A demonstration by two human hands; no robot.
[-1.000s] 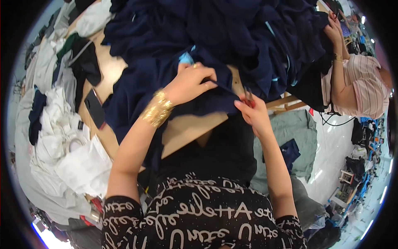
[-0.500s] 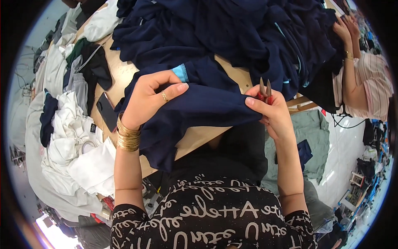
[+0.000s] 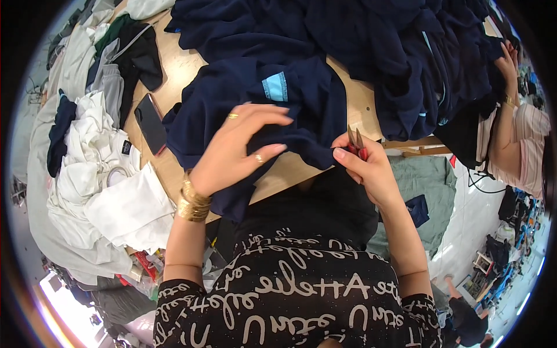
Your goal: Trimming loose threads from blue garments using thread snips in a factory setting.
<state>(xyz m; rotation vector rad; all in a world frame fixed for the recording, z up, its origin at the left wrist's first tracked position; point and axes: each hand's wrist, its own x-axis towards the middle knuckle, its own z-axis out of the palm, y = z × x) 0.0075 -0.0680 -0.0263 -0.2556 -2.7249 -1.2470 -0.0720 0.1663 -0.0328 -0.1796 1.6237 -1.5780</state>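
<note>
A navy garment (image 3: 217, 95) lies bunched on the wooden table, a light-blue patch (image 3: 275, 87) showing on its upper side. Over its front part hovers my left hand (image 3: 243, 145), open, with thumb and fingers apart and nothing between them. My right hand (image 3: 368, 171) is closed around small snips (image 3: 361, 152) with red handles, their pointed blades facing up and away from me. Its thumb and forefinger are also at the garment's right edge and seem to pinch it. The fingers under the snips are partly hidden.
A large navy garment pile (image 3: 371, 58) covers the table's far side. Left are a dark phone (image 3: 150, 124), white clothes (image 3: 87, 168) and a black garment (image 3: 142, 64). At right, another person's hand (image 3: 507, 64) touches the pile; grey-green cloth (image 3: 435, 180) lies below the table's edge.
My left hand has let go of the garment and its fingers have spread. The stretched cloth has dropped slack onto the table, baring more of the blue patch. My right hand still holds the snips.
</note>
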